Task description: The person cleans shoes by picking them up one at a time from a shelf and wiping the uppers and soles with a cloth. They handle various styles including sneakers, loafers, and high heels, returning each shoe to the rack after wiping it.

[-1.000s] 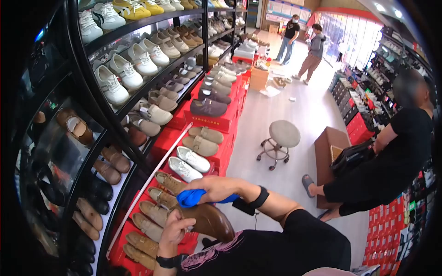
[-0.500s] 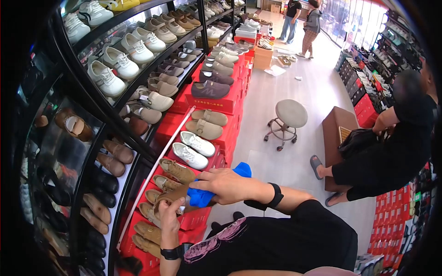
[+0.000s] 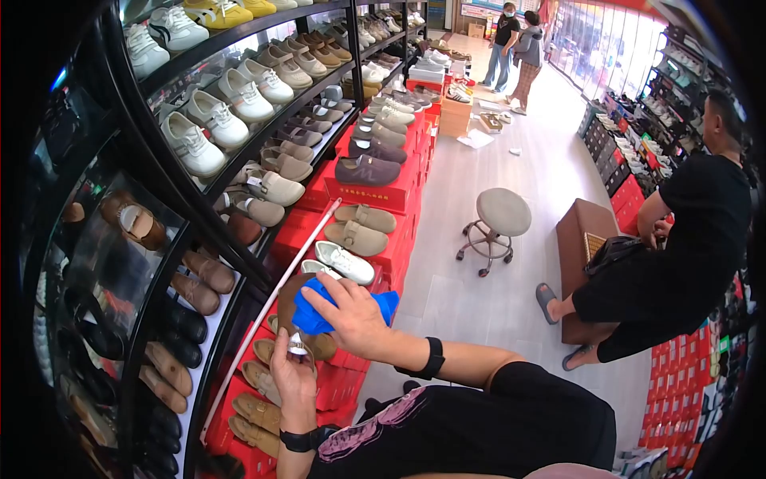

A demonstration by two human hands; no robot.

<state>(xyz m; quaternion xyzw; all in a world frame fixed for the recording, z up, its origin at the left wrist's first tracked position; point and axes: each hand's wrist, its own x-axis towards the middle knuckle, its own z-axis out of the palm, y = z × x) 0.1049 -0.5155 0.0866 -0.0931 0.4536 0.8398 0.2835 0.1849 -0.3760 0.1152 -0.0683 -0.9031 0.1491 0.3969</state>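
Blue cloth (image 3: 309, 313) lay pressed under the right hand (image 3: 351, 315), whose fingers were stretched out flat and spread over it, pushing it against the brown shoe (image 3: 289, 289) rather than pinching it. A loose tail of the cloth stuck out to the right of that hand. The left hand (image 3: 291, 377) was closed around the shoe's lower end, thumb and fingers clamped on it.

The shoe was held in the air, above the front edge of the red boxes (image 3: 339, 375) and just short of the white sneakers (image 3: 343, 262) displayed on them. Its long axis ran steeply up and slightly left from the left hand's grip. The right hand sat across the middle of that axis, directly above the left hand and nearer the upper end.

Half a second earlier the shoe had lain lower and closer to level, with the cloth bunched beneath the right hand and its tail pointing up to the right. It had since been tipped up on end, and the right hand had slid over onto its upper part. The seated person (image 3: 678, 263) in black and the stool (image 3: 503, 211) had kept their places on the floor.
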